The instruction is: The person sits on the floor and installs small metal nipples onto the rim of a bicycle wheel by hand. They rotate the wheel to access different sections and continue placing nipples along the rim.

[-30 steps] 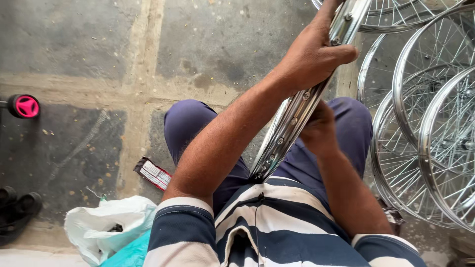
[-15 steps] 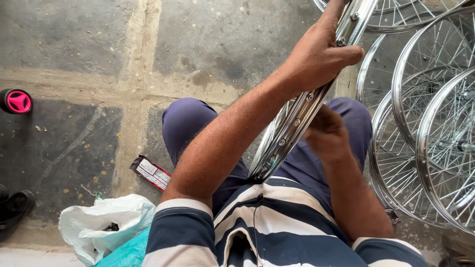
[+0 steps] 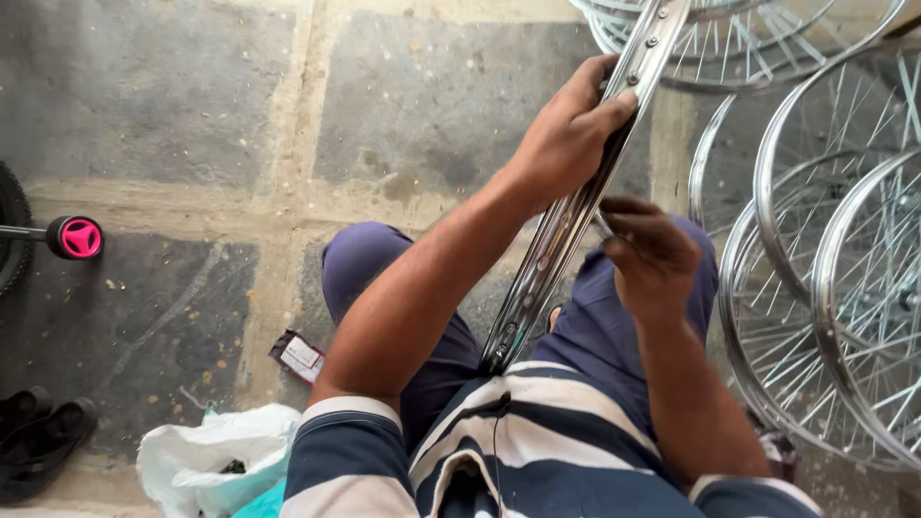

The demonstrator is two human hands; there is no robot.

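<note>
A shiny metal bicycle wheel rim (image 3: 561,240) stands edge-on between my knees, its lower end against my striped shirt. My left hand (image 3: 571,129) is wrapped around the rim's upper part, fingers curled over its edge. My right hand (image 3: 652,254) is just to the right of the rim at mid-height, fingers pinched together close to the rim; what they hold is too small to tell. I sit on a stone floor (image 3: 192,115) in dark blue trousers.
Several spoked wheels (image 3: 825,249) lean stacked at the right. A small flat packet (image 3: 299,357) lies on the floor by my left knee. A white plastic bag (image 3: 216,460), black sandals (image 3: 38,432) and a pink-capped axle (image 3: 77,237) are at the left.
My right hand has moved up along the rim and now pinches near its middle. The left hand keeps its grip on the rim.
</note>
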